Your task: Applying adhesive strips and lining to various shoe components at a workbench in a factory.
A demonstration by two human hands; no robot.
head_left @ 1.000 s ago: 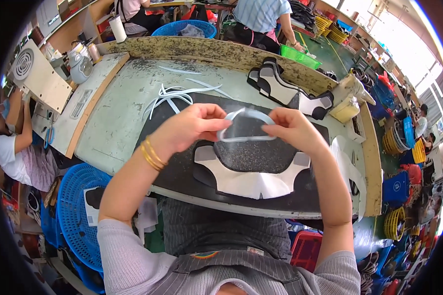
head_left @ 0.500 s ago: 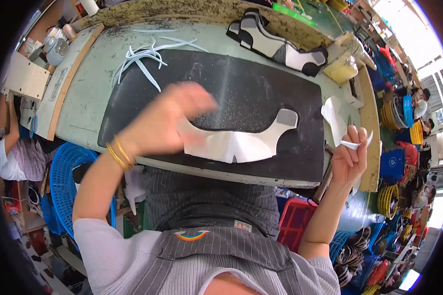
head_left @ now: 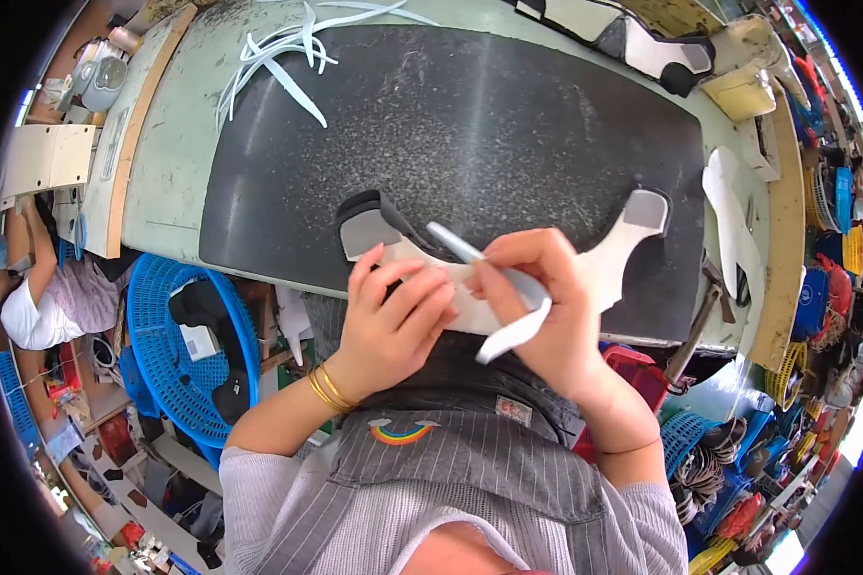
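Note:
A white shoe-upper piece (head_left: pixel 601 265) with grey end patches and black edging lies curved along the near side of the black mat (head_left: pixel 384 125). My right hand (head_left: pixel 558 309) is closed, thumb and fingers pinching a narrow white strip (head_left: pixel 508 337) that curls below the hand. One straight end of the strip points up and left over the piece. My left hand (head_left: pixel 390 321), a gold bangle at its wrist, lies on the piece's left half with fingers apart and slightly bent. Both hands hide the piece's middle, and the left thumb is hard to make out.
Loose pale strips (head_left: pixel 292 48) lie at the mat's far left corner. Finished-looking black-and-white uppers (head_left: pixel 633 43) sit far right, near a yellowish container (head_left: pixel 743 91). White cut pieces (head_left: pixel 729 211) and a hammer (head_left: pixel 697 321) are at the right edge. A blue basket (head_left: pixel 149 335) stands lower left.
My right hand has come in from the right side to above the upper piece, bringing the white strip. My left hand has dropped nearer and settled on the piece. The view has shifted closer.

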